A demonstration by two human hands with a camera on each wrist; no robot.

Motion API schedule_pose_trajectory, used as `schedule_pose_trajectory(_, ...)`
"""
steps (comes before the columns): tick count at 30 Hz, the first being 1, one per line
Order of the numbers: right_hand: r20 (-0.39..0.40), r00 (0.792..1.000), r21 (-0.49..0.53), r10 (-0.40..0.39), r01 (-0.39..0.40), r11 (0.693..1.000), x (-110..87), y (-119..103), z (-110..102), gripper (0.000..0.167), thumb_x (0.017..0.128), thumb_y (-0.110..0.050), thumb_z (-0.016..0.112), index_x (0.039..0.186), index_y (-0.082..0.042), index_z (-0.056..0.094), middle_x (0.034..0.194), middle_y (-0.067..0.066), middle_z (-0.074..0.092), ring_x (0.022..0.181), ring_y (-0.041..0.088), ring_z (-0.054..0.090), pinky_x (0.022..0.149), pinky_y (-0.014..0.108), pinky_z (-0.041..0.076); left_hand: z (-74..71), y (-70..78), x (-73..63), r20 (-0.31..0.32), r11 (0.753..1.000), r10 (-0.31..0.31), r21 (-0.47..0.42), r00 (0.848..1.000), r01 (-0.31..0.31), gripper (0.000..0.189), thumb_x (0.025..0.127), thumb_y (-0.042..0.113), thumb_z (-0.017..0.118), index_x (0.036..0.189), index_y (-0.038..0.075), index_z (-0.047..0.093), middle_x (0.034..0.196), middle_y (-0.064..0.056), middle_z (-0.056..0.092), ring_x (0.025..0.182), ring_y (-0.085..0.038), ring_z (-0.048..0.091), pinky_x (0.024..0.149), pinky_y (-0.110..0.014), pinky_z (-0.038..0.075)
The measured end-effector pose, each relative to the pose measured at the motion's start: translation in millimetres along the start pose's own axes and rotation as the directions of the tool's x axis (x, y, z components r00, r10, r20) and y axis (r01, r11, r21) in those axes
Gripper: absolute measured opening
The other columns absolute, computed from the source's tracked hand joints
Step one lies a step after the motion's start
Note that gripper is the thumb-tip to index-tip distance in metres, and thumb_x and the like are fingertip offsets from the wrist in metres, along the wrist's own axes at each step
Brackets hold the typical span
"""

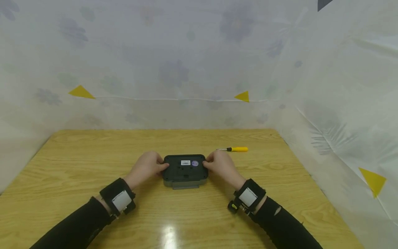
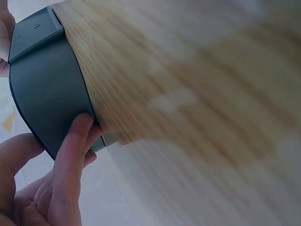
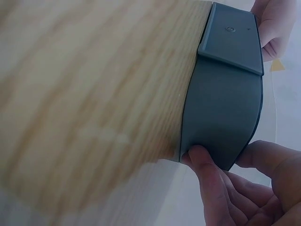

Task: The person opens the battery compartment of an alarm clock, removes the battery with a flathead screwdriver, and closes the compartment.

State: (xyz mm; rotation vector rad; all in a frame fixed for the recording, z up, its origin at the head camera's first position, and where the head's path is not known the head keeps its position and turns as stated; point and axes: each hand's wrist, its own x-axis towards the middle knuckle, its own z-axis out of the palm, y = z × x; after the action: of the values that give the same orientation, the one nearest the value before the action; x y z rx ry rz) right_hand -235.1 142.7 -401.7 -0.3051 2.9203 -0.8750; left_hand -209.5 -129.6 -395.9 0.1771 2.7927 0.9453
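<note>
A dark grey boxy electronic device (image 1: 185,175) with rounded corners is between my two hands, over the wooden table. A white barcode label and a round purple sticker mark its upward face. My left hand (image 1: 149,165) grips its left end, thumb on the upper edge and fingers along the side. At the opposite end my right hand (image 1: 221,166) holds it the same way. Both wrist views show the device's curved side (image 2: 49,89), and a raised panel (image 3: 233,37) there carries a small round power mark.
Behind my right hand, a screwdriver (image 1: 238,149) with a yellow handle lies on the wooden table (image 1: 102,148). Pale floral sheeting (image 1: 174,69) hangs behind the table and along its sides, with yellow triangles on it.
</note>
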Motion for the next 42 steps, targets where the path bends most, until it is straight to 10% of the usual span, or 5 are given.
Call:
schedule_pose_trajectory(7,-0.001,1.000,-0.007,-0.019,0.019,1.000,2.0,-1,0,0.017,0.096,-0.019,0.080,0.101,-0.004,0.085,0.098,0.011,0.083,0.071,0.012,0.070,0.065,0.027,0.058,0.6,-0.3,-0.7,-0.065,0.995,0.044,0.090,0.997,-0.038,0.028,0.099,0.024,0.077,0.081,0.003,0.079,0.064,0.001,0.065,0.058,-0.011,0.056,0.057,-0.024,0.042)
schedule_pose_trajectory(11,0.004,1.000,-0.008,-0.017,0.017,1.000,2.6,0,0,0.016,0.096,-0.019,0.080,0.100,-0.005,0.085,0.095,0.010,0.083,0.069,0.011,0.069,0.064,0.026,0.057,4.0,1.3,-0.7,-0.075,0.988,0.063,0.146,0.995,-0.052,0.055,0.095,0.040,0.081,0.128,-0.004,0.072,0.069,-0.003,0.062,0.062,-0.015,0.053,0.060,-0.030,0.043)
schedule_pose_trajectory(15,0.005,1.000,-0.011,-0.017,0.017,1.000,3.1,1,0,0.015,0.096,-0.018,0.079,0.098,-0.005,0.085,0.093,0.009,0.083,0.069,0.011,0.068,0.064,0.026,0.056,7.5,4.3,1.2,-0.035,0.988,0.106,0.115,0.994,-0.101,0.115,0.082,0.055,0.089,0.161,-0.010,0.034,0.117,-0.027,0.073,0.100,-0.033,0.072,0.085,-0.046,0.060)
schedule_pose_trajectory(18,-0.002,1.000,-0.012,-0.019,0.019,1.000,3.3,1,0,0.015,0.096,-0.018,0.079,0.098,-0.004,0.085,0.094,0.010,0.083,0.071,0.012,0.069,0.066,0.028,0.057,9.7,6.1,2.4,0.004,0.983,0.152,0.107,0.988,-0.152,0.130,0.076,0.054,0.094,0.163,-0.013,0.024,0.156,-0.036,0.049,0.137,-0.045,0.059,0.111,-0.055,0.053)
schedule_pose_trajectory(42,-0.017,0.997,-0.050,-0.071,0.070,0.996,4.1,2,-5,0.017,0.097,-0.019,0.079,0.100,-0.004,0.085,0.093,0.009,0.083,0.070,0.014,0.071,0.067,0.030,0.059,7.7,8.0,5.5,0.099,0.973,0.195,0.109,0.976,-0.205,0.122,0.074,0.042,0.098,0.158,-0.016,0.032,0.160,-0.037,0.043,0.147,-0.051,0.047,0.121,-0.058,0.042)
